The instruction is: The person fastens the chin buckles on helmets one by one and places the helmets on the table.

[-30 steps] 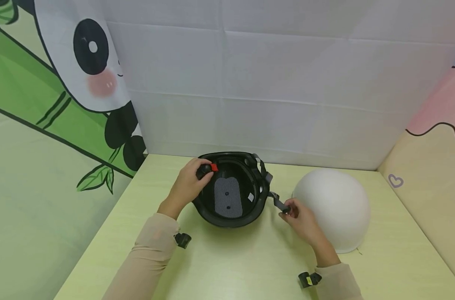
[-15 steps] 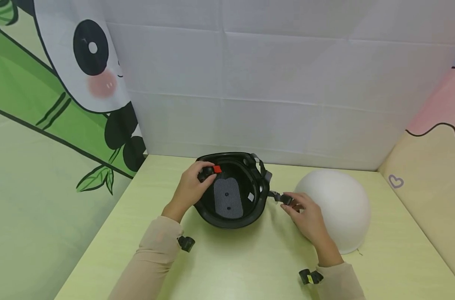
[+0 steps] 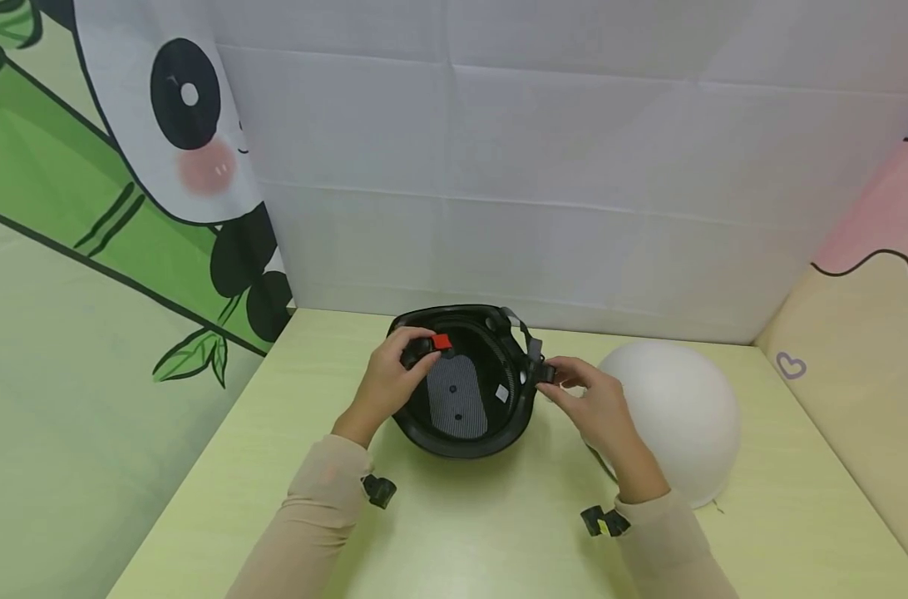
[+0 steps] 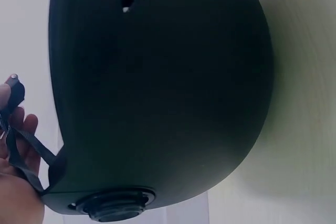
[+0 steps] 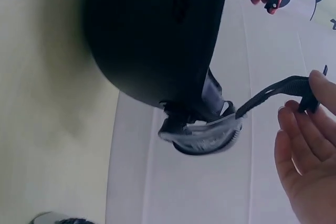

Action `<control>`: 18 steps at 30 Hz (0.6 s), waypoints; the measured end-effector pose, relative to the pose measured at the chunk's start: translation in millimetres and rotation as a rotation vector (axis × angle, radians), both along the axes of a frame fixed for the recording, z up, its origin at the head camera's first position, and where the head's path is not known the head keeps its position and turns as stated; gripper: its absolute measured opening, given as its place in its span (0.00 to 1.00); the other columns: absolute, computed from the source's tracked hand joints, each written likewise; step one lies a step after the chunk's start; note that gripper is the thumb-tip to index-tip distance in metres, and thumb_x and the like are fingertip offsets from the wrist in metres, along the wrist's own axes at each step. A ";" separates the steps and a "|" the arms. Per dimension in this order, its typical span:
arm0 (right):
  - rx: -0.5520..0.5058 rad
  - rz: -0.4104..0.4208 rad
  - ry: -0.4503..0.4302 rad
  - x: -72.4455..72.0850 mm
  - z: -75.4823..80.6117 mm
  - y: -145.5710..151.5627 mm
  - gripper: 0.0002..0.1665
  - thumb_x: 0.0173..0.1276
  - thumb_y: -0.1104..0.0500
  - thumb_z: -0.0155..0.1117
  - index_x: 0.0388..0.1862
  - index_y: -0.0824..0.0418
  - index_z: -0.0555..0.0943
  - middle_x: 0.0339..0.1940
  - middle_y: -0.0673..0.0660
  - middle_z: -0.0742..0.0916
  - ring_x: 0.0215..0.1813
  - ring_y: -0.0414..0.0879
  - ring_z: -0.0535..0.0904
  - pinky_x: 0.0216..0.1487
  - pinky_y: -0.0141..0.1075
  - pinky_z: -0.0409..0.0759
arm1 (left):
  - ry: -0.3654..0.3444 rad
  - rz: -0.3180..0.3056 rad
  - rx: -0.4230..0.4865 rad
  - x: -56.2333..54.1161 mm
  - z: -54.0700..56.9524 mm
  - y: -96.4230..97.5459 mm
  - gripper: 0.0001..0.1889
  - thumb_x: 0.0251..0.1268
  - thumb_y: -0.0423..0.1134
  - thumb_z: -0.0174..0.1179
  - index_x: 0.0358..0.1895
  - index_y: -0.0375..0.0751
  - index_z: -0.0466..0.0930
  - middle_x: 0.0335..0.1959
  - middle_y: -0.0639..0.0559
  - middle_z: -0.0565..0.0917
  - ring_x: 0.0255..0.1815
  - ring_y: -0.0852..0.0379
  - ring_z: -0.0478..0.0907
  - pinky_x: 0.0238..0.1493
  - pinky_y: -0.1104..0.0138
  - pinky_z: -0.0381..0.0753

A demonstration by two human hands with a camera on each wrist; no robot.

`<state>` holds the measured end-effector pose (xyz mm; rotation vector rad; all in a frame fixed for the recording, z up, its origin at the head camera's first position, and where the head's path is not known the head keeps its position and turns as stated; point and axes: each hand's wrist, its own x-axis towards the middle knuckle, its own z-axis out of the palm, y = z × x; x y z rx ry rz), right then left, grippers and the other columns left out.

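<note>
A black helmet [image 3: 457, 445] lies upside down on the table, its padded inside facing up in the head view. Over its left rim, my left hand [image 3: 385, 374] pinches a black buckle half with a red tab [image 3: 441, 342]. To the right of the helmet, my right hand [image 3: 599, 416] pinches the other black buckle piece [image 3: 547, 373] between thumb and fingers. A chin strap [image 5: 278, 88] runs from that piece to the helmet's edge in the right wrist view. The two buckle pieces are apart. The left wrist view shows mostly the helmet's dark outer shell [image 4: 163, 93].
A white dome-shaped helmet [image 3: 678, 416] stands on the table [image 3: 469, 532], close behind and right of my right hand. A pale cloth wall [image 3: 544, 200] rises at the table's back edge, with printed side walls left and right.
My right hand has moved left and up with its buckle piece, closer to the helmet. My left hand has shifted slightly right with the red-tabbed buckle half. The helmet stays nearly in place.
</note>
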<state>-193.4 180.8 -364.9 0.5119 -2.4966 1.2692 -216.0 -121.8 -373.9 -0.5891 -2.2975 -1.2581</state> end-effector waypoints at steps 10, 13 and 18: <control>-0.017 0.110 -0.069 -13.6 15.8 -29.9 0.21 0.61 0.63 0.73 0.54 0.62 0.83 0.38 0.54 0.86 0.41 0.50 0.83 0.40 0.43 0.80 | 0.045 -0.079 0.019 -0.5 -4.6 -1.7 0.16 0.62 0.30 0.66 0.53 0.34 0.78 0.50 0.43 0.80 0.51 0.48 0.77 0.52 0.54 0.76; 0.000 0.134 -0.091 -17.9 17.8 -38.3 0.20 0.62 0.62 0.72 0.54 0.62 0.83 0.40 0.54 0.86 0.42 0.50 0.83 0.42 0.44 0.80 | 0.053 -0.096 0.014 0.0 -4.0 -2.3 0.16 0.61 0.29 0.67 0.53 0.34 0.78 0.50 0.43 0.80 0.53 0.48 0.76 0.54 0.54 0.75; 0.070 0.147 -0.092 -23.8 19.5 -50.9 0.19 0.62 0.59 0.72 0.52 0.61 0.84 0.41 0.54 0.86 0.43 0.50 0.83 0.42 0.44 0.80 | 0.043 -0.104 0.020 1.9 -2.1 -2.6 0.16 0.60 0.29 0.68 0.52 0.34 0.79 0.49 0.43 0.81 0.52 0.48 0.77 0.54 0.54 0.75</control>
